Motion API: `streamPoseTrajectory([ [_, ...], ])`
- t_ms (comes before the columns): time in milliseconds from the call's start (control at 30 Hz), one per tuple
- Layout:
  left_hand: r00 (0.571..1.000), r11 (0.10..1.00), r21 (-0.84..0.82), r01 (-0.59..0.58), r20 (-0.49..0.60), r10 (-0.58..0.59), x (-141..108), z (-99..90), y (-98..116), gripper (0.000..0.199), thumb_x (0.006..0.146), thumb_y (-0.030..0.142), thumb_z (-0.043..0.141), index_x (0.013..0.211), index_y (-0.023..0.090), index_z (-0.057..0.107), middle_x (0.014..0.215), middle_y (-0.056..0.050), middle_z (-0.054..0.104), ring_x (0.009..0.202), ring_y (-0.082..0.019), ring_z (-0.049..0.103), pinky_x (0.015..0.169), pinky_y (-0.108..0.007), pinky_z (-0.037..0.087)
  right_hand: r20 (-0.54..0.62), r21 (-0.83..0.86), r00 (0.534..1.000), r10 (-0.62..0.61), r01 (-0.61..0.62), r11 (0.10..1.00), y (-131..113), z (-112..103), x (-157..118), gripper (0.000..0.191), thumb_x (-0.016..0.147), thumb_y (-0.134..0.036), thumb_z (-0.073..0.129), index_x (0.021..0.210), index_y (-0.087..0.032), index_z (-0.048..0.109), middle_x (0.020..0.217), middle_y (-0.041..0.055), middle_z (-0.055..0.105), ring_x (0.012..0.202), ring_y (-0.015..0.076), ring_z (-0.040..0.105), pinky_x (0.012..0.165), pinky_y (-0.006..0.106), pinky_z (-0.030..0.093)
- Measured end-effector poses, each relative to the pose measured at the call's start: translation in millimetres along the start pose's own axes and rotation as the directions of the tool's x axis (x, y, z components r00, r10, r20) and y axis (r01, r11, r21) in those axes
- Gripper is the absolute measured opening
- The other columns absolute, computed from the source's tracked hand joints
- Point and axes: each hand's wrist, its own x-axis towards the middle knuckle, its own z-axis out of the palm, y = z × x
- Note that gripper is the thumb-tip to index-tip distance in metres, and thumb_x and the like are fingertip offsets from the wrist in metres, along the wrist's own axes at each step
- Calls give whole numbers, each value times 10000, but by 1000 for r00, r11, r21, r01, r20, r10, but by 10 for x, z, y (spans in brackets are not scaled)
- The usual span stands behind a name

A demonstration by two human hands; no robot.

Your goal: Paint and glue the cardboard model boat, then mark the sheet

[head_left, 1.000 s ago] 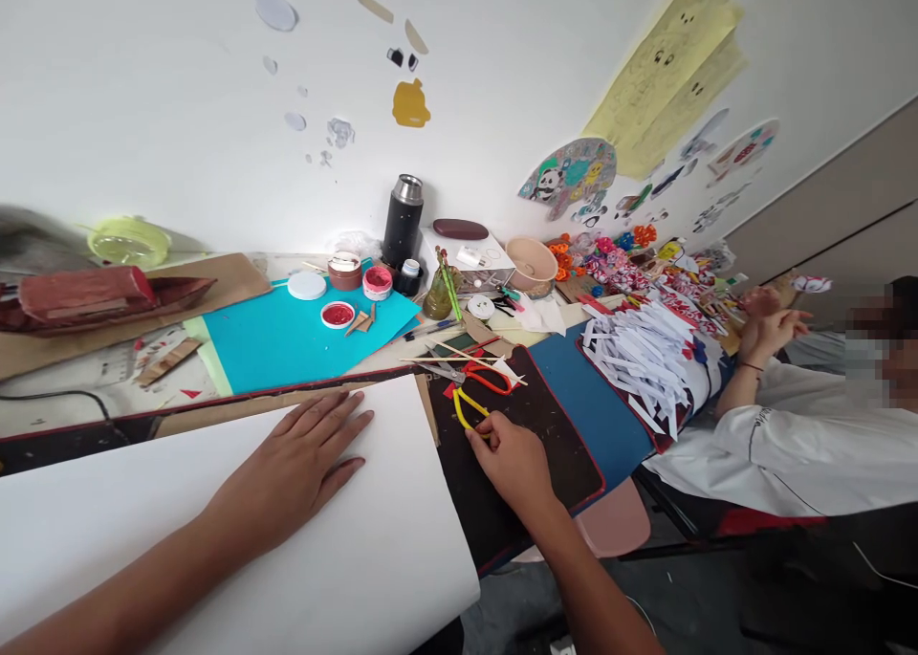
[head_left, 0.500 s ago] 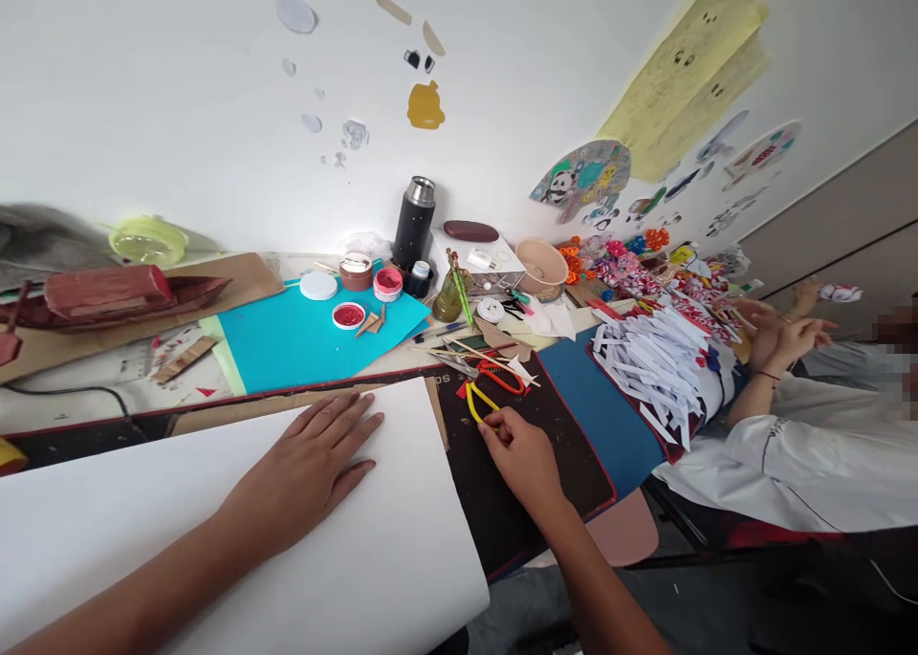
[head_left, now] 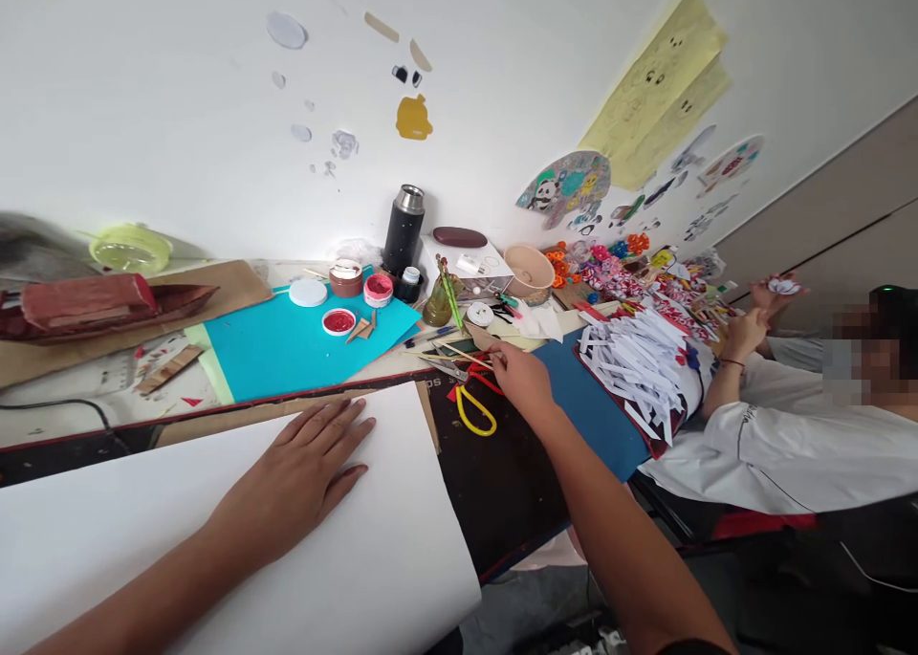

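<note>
My left hand (head_left: pixel 301 473) lies flat with fingers spread on a large white sheet of paper (head_left: pixel 373 559). Beyond the sheet's right edge, my right hand (head_left: pixel 522 376) has its fingertips closed among thin wooden sticks (head_left: pixel 463 353) and scissors with red handles (head_left: pixel 483 380). What sits between those fingertips is hidden. Just below and to the left, a tool with looped yellow handles (head_left: pixel 476 414) rests on the dark mat (head_left: pixel 513 483); I cannot make out its metal end clearly.
A turquoise sheet (head_left: pixel 287 349) holds paint pots, including a red one (head_left: pixel 339 322). Behind stand a black flask (head_left: pixel 403 234) and a jar of brushes (head_left: pixel 439 306). At right, white paper strips (head_left: pixel 631 359) lie beside a seated person (head_left: pixel 803 454). A red model boat (head_left: pixel 93 301) is at left.
My right hand has let go of the yellow-handled tool and moved up to the sticks and red-handled scissors. My left hand stays flat on the paper. The view has shifted slightly.
</note>
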Motion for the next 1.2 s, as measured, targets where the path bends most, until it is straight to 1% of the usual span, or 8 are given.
streamPoseTrajectory([
  [100,1000,1000,-15,8,-10,-8,0,0,0,609,1157,644,388,1582,312,671,1689,-59,612,1555,-335,585,1296,-509,428,51,-86,999,-15,19,996,19,-20,188,344,1131,-260,549,1400,-258,764,1247,121,862,1152,300,796,890,330,533],
  [233,1000,1000,9,-7,-9,7,5,-8,4,595,1160,622,408,1572,291,680,1678,-75,623,1534,-338,606,1286,-511,441,123,-169,991,-48,69,983,36,-27,301,311,1126,-291,574,1359,-254,777,1241,139,854,1163,319,791,914,351,537],
  [500,999,999,-34,31,11,-30,1,-2,20,594,1158,628,396,1568,311,687,1696,-69,603,1561,-342,580,1304,-528,438,189,-263,979,-76,125,957,40,-36,321,330,1139,-286,527,1368,-223,755,1221,177,843,1145,347,789,897,368,525],
  [667,1000,999,34,-12,6,12,3,-9,17,588,1166,596,398,1567,274,684,1688,-86,608,1545,-353,595,1269,-541,465,204,-287,976,-76,134,948,31,-54,345,311,1145,-282,545,1374,-189,734,1222,181,831,1156,331,781,924,378,550],
  [767,1000,998,57,-22,3,22,7,-17,17,591,1169,594,390,1569,269,680,1691,-82,606,1547,-349,593,1263,-536,468,207,-300,977,-54,116,947,68,-81,337,302,1143,-325,626,1380,-162,718,1260,163,800,1152,306,773,977,435,609],
  [900,1000,998,60,-22,6,22,7,-12,17,590,1170,593,386,1564,269,683,1691,-80,606,1546,-346,594,1264,-531,467,198,-302,980,-14,75,950,181,-130,273,380,1097,-407,745,1398,-179,700,1371,115,739,1158,276,761,997,499,659],
  [1067,1000,999,34,-9,-5,9,4,-4,17,584,1163,605,400,1558,286,690,1690,-76,609,1548,-341,591,1275,-524,459,150,-237,989,15,22,971,344,-194,139,247,1132,-228,586,1306,-110,715,1146,222,818,1119,333,786,898,397,557],
  [1200,999,997,74,-35,-32,38,15,-9,16,589,1170,587,383,1534,256,709,1663,-92,635,1515,-349,623,1245,-526,482,100,-97,994,44,-34,995,421,-236,-15,157,1060,-215,643,1171,-142,728,1059,189,824,1006,315,779,761,340,451],
])
